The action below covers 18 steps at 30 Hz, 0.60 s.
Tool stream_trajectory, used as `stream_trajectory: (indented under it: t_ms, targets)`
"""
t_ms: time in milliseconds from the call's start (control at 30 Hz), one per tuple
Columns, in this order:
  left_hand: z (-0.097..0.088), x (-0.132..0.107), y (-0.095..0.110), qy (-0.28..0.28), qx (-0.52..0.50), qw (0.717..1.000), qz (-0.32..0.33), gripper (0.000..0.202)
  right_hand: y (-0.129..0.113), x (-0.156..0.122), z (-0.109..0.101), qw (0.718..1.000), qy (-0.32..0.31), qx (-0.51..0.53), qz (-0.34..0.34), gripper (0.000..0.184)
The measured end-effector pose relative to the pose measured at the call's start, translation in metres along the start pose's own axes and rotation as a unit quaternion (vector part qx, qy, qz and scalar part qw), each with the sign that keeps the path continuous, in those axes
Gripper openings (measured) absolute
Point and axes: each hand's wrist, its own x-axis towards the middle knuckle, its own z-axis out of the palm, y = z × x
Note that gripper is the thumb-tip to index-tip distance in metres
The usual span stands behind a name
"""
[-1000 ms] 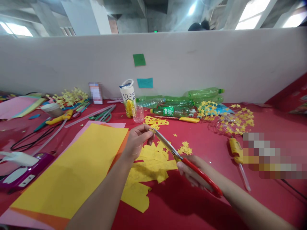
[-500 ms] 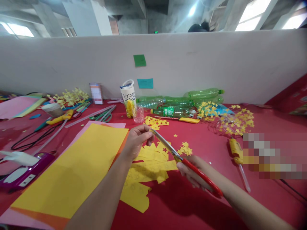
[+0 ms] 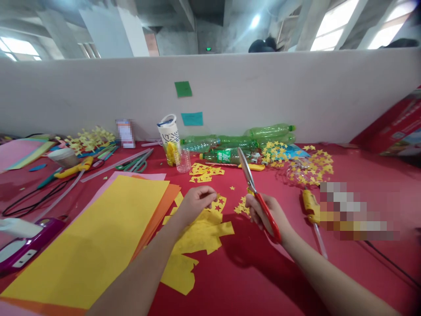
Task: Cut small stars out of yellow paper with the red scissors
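Observation:
My right hand [image 3: 268, 213] grips red-handled scissors [image 3: 255, 193], blades together and pointing up and away. My left hand [image 3: 195, 204] is pinched closed just above a cut-up yellow paper sheet [image 3: 197, 239] on the red table; what its fingertips hold is too small to make out. A small pile of yellow paper stars [image 3: 241, 206] lies between the two hands. A stack of large yellow, orange and pink sheets [image 3: 95, 239] lies left of my left forearm.
Green plastic bottles [image 3: 243, 140] lie at the back wall beside a white cup [image 3: 169, 134] and more yellow stars [image 3: 312, 164]. A yellow glue gun [image 3: 311, 206] lies right of my right hand. Tools, cables and a purple device [image 3: 23, 245] crowd the left.
The scissors swung from pointing left at my left hand to pointing upward, away from it. My left hand dropped toward the yellow paper. The camera shifted slightly.

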Motion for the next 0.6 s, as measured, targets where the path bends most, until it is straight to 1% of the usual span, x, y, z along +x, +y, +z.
stream_trajectory:
  t_ms: [67, 133, 200, 267, 300, 433, 533, 600]
  targets:
    - [0.008, 0.001, 0.000, -0.014, 0.094, 0.995, 0.020, 0.020, 0.004, 0.007, -0.004, 1.000, 0.020, 0.008, -0.005, 0.042]
    - [0.016, 0.003, 0.004, -0.039, 0.196, 0.978, 0.058, 0.023, 0.006, 0.012, -0.007, 0.999, 0.032, 0.016, -0.010, 0.042]
    - [0.025, 0.006, 0.009, -0.080, 0.306, 0.943, 0.102, 0.025, 0.007, 0.015, -0.008, 0.999, 0.039, 0.021, -0.014, 0.043]
    - [0.035, 0.011, 0.012, -0.122, 0.403, 0.896, 0.138, 0.027, 0.006, 0.015, -0.008, 0.999, 0.042, 0.024, -0.015, 0.043]
    - [0.040, 0.014, 0.013, -0.131, 0.425, 0.884, 0.147, 0.026, 0.006, 0.016, -0.007, 0.999, 0.042, 0.025, -0.017, 0.043]
    - [0.061, 0.028, 0.006, -0.159, 0.457, 0.859, 0.165, 0.020, 0.004, 0.015, -0.008, 0.999, 0.040, 0.019, -0.027, 0.043]
    - [0.072, 0.036, -0.001, -0.163, 0.474, 0.849, 0.168, 0.018, 0.003, 0.016, -0.009, 0.999, 0.035, 0.013, -0.036, 0.044]
    - [0.076, 0.039, -0.002, -0.154, 0.479, 0.848, 0.165, 0.019, 0.001, 0.015, -0.010, 0.999, 0.033, 0.010, -0.041, 0.045]
